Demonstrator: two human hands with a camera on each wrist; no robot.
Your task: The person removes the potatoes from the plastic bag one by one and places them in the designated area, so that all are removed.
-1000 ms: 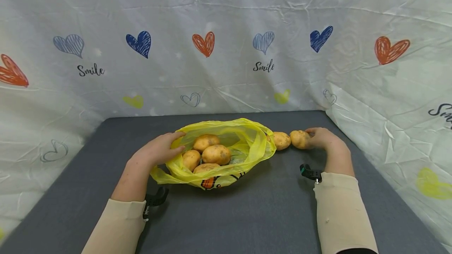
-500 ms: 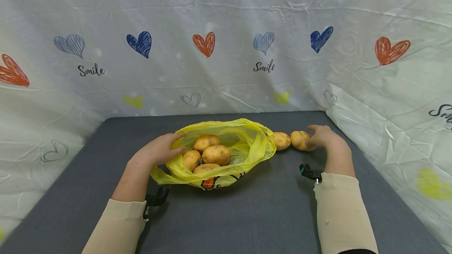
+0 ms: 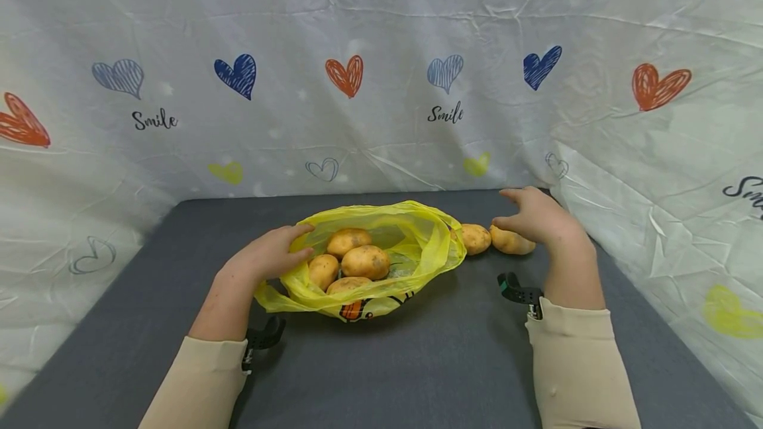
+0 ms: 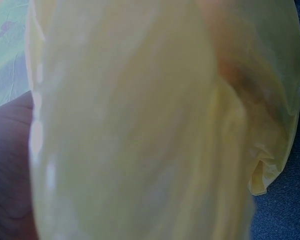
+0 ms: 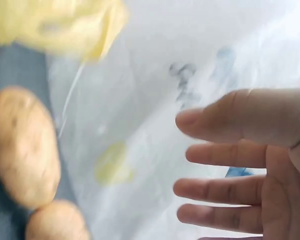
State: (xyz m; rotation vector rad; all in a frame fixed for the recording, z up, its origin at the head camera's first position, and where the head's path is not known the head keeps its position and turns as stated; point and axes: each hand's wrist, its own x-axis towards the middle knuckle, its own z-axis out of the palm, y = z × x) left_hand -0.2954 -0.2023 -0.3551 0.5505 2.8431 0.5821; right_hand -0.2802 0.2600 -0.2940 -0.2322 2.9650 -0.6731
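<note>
A yellow plastic bag (image 3: 438,253) lies with its mouth facing up, and several potatoes (image 3: 365,261) sit inside it. My left hand (image 3: 268,253) holds the bag's left rim, thumb and fingers at the edge. In the left wrist view the blurred yellow film (image 4: 140,125) hides most of that hand. Just right of the bag lies one potato (image 3: 475,239), with another potato (image 3: 511,241) beside it. Above and behind that second potato is my right hand (image 3: 536,217), its fingers spread and holding nothing. In the right wrist view those fingers (image 5: 225,190) are straight, apart from both potatoes.
A dark grey cloth (image 3: 417,363) covers the table. White curtains (image 3: 387,18) printed with hearts and "Smile" close off the back and sides. Each wrist carries a black camera strap (image 3: 518,290).
My right hand has come off the outer potato, lifting up and moving slightly left with its fingers spreading. The left hand and the bag have stayed put.
</note>
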